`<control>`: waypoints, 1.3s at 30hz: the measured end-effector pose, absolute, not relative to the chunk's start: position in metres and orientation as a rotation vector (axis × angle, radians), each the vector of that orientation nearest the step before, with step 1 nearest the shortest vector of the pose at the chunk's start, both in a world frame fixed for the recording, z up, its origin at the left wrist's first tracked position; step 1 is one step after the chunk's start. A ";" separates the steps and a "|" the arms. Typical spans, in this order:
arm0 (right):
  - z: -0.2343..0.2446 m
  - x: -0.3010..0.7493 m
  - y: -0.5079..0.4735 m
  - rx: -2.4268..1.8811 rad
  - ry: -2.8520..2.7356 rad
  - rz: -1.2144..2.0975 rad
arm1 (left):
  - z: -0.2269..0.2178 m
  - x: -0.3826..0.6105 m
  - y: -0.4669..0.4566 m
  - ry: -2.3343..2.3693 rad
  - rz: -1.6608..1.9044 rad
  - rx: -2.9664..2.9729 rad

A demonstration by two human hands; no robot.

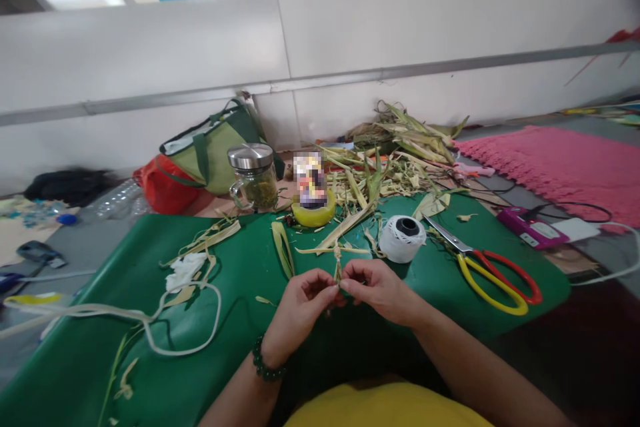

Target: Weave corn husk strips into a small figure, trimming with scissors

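Note:
A small cross-shaped corn-husk figure (338,255) stands between my fingertips, a thin husk strip sticking out to both sides near its top. My left hand (303,303), with a dark bead bracelet at the wrist, pinches its lower end. From the other side my right hand (387,290) pinches the same part, thumbs nearly touching. The fingers hide the figure's bottom. Just beyond my right hand sits a spool of white thread (400,243). Farther right lie scissors (473,257) with one red and one yellow handle. A folded green husk piece (283,250) rests beyond my left hand.
Corn husks (400,140) are heaped at the back. A lidded glass mug (255,180), a yellow tape roll (314,213) and a green bag (215,153) stand along the far side. White cord (185,350) loops across the green mat (240,267). A purple power strip (533,227) lies right.

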State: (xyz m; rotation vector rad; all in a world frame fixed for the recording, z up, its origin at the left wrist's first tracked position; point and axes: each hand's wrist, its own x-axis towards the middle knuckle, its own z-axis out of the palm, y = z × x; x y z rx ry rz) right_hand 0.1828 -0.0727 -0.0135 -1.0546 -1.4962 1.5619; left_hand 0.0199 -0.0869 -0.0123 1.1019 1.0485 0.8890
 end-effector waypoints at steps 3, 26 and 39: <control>-0.014 0.184 -0.072 -1.047 -1.558 1.525 | -0.008 0.019 -0.088 1.076 0.885 1.236; -0.012 0.188 -0.069 -1.142 -1.656 1.181 | -0.007 0.016 -0.084 1.110 0.846 0.984; -0.016 0.175 -0.080 -1.123 -1.525 1.277 | -0.014 0.018 -0.089 1.007 0.907 0.932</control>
